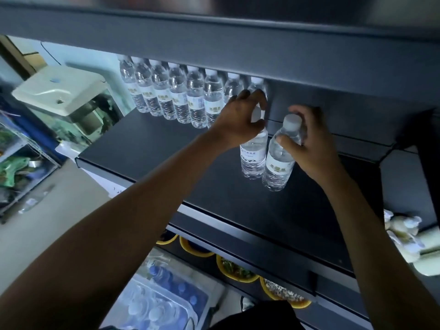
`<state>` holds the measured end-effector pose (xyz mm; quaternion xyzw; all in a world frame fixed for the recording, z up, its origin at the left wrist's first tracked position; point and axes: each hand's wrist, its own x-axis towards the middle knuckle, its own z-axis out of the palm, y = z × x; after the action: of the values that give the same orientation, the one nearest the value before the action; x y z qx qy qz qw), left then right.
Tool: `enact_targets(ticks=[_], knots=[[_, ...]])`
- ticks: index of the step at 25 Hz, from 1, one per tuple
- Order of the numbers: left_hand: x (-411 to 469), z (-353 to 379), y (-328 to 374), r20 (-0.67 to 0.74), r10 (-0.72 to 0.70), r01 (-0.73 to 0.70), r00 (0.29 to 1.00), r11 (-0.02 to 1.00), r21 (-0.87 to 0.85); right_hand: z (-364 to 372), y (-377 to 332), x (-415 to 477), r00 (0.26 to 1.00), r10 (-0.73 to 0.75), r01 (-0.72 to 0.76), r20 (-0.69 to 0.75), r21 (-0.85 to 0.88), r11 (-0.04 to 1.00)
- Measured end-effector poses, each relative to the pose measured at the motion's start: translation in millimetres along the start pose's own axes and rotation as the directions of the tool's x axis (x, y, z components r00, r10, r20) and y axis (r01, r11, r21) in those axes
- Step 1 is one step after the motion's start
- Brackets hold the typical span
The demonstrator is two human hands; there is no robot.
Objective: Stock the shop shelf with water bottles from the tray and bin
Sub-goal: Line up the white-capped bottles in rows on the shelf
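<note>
Bottles in hand, two: my left hand [240, 117] is curled over the top of the left bottle [253, 158]; my right hand [307, 144] is wrapped round the shoulder of the right bottle [277, 165], thumb in front, cap bare. Both bottles are upright, long axes vertical, sides touching or nearly so, bases seemingly on the shelf [147, 144] at about mid-depth. Row [177, 91] along the back of the shelf: eight bottles, counted by caps, running left to right, with the last one directly behind my left hand. The free slot lies beyond both hands, just right of the row's end. I judge the left bottle the nearer: it should go straight back and slightly right, kept vertical, with the right bottle following beside it. Total on the shelf: ten. Bin [214, 294] below, near the floor: more bottles, too blurred to count.
</note>
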<state>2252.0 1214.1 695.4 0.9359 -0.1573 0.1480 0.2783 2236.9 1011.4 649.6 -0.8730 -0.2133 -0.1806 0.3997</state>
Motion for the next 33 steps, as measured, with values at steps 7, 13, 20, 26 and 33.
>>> enact_targets(ticks=[7, 13, 20, 26, 33], knots=[[-21.0, 5.6, 0.3, 0.025, -0.033, 0.04, 0.999, 0.917, -0.396, 11.6, 0.7, -25.0, 0.992, 0.112, -0.082, -0.054, 0.387, 0.918], [-56.9, 40.2, -16.9, -0.112, -0.255, 0.167, 0.96, 0.85, -0.499, 21.9, 10.3, -41.9, 0.988, 0.156, -0.146, 0.009, 0.407, 0.902], [-101.2, 103.9, -29.0, 0.041, -0.685, 0.646, 0.727, 0.663, -0.378, 69.3, 50.3, -83.6, 0.911, 0.404, -0.413, 0.087, 0.198, 0.889], [-62.8, 123.4, -39.3, 0.028, -0.644, 0.589, 0.765, 0.68, -0.437, 77.4, 64.2, -55.5, 0.875, 0.482, -0.472, -0.04, 0.144, 0.87], [-4.9, 154.1, -45.8, 0.046, -0.672, 0.611, 0.739, 0.64, -0.466, 69.7, 89.0, -7.2, 0.826, 0.559, -0.557, -0.072, 0.052, 0.829]])
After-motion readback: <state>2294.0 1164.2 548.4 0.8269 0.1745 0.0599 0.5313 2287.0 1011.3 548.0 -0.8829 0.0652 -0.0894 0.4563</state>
